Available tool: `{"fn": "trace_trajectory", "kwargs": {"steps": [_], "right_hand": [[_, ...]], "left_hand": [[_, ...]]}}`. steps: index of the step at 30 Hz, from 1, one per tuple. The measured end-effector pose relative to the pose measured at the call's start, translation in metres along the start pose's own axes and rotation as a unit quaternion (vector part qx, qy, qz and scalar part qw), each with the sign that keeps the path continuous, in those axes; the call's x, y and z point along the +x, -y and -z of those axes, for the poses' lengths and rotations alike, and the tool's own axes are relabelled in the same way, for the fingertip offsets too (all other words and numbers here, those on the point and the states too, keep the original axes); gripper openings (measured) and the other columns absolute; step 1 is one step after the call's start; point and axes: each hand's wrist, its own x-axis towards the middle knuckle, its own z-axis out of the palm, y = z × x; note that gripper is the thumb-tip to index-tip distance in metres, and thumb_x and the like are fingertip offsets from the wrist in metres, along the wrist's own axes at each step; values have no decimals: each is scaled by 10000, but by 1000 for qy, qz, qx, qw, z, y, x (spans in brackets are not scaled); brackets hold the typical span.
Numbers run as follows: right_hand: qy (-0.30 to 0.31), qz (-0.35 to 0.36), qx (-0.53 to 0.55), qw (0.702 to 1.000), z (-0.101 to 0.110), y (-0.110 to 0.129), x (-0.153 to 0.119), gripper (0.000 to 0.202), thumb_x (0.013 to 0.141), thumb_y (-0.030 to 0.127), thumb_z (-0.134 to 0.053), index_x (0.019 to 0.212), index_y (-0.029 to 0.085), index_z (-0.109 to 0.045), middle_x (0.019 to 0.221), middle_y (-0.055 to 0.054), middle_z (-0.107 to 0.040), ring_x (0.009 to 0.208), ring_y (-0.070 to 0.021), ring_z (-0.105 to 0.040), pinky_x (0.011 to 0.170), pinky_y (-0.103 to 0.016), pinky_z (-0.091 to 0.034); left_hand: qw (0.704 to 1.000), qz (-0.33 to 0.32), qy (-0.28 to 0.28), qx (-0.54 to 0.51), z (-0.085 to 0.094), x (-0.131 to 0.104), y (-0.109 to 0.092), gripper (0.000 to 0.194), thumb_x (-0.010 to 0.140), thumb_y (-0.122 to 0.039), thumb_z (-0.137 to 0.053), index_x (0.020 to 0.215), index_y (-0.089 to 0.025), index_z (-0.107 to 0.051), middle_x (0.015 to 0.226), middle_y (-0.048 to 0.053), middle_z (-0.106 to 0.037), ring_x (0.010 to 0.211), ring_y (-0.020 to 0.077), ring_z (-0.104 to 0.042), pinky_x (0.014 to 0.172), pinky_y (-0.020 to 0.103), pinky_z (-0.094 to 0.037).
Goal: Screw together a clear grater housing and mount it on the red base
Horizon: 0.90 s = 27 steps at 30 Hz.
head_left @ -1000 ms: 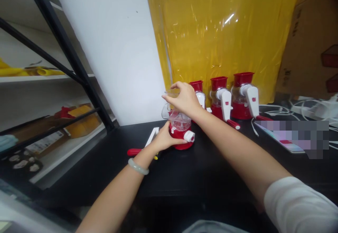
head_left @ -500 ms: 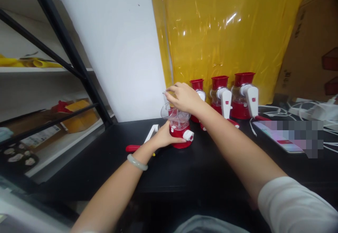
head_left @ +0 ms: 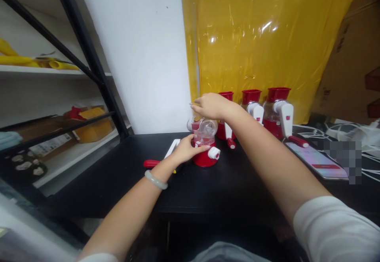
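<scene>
On the black table stands a rotary grater [head_left: 205, 158] with a red base, a white knob low on its right and a clear upper body without a crank fitted. My left hand [head_left: 188, 149], with a pale bangle on the wrist, is closed around the grater's left side. Just above the clear top, my right hand [head_left: 212, 105] is stretched out, palm down, fingers pointing left. Its underside is hidden, and contact with the top cannot be made out. Left of the grater lies a loose white crank [head_left: 172, 149] with a red grip [head_left: 151, 163].
Behind on the right stand several similar graters [head_left: 274, 129] with white cranks. Nearby are a phone [head_left: 319, 161] and white cables [head_left: 344, 129]. A yellow plastic sheet [head_left: 267, 36] hangs behind, beside a white panel [head_left: 142, 56]. A black-framed shelf [head_left: 83, 36] borders the left.
My right hand has flattened over the grater's top. A clear round opening of the body now faces me. My left hand keeps its hold, and the view has shifted slightly.
</scene>
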Motion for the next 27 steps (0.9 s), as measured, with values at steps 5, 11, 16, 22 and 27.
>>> {"fn": "trace_trajectory", "kwargs": {"steps": [5, 11, 16, 22, 27], "right_hand": [[22, -88, -54, 994, 7, 11, 12, 646, 991, 614, -458, 1153, 74, -773, 1130, -260, -742, 1110, -399, -691, 881, -443, -529], [16, -165, -111, 980, 1, 25, 24, 582, 990, 600, -481, 1134, 123, -781, 1095, -229, -750, 1043, -376, -713, 814, -465, -537], [34, -201, -126, 971, -5, 28, 41, 471, 1003, 479, -496, 1007, 117, -798, 1012, -222, -742, 971, -388, -723, 712, -484, -536], [17, -238, -63, 969, -14, 20, 63, 420, 941, 506, -616, 860, 128, -782, 822, -176, -705, 969, -399, -729, 723, -500, -547], [-30, -203, 20, 979, -22, 19, 68, 352, 878, 453, -708, 797, 115, -763, 819, -187, -708, 1048, -421, -707, 792, -526, -540]], "left_hand": [[1000, -7, -1, 8, 0, 1, 3, 716, 699, -615, -858, 1244, -184, -686, 1200, 122, -764, 1056, 326, -726, 924, 418, -550], [1000, 0, -9, 22, 0, 2, 0, 711, 688, -650, -849, 1209, -190, -699, 1164, 112, -779, 1049, 339, -733, 897, 408, -555], [999, 9, -18, 27, -1, 1, -4, 718, 667, -649, -861, 1186, -180, -702, 1154, 127, -781, 1047, 349, -734, 890, 410, -559], [998, 5, -52, 39, -2, -2, -6, 788, 651, -631, -880, 1246, -164, -657, 1203, 155, -757, 1078, 367, -722, 924, 452, -562], [996, -31, -65, 48, -6, -6, -8, 896, 674, -609, -876, 1380, -167, -546, 1326, 187, -698, 1202, 394, -672, 1018, 515, -525]]}}
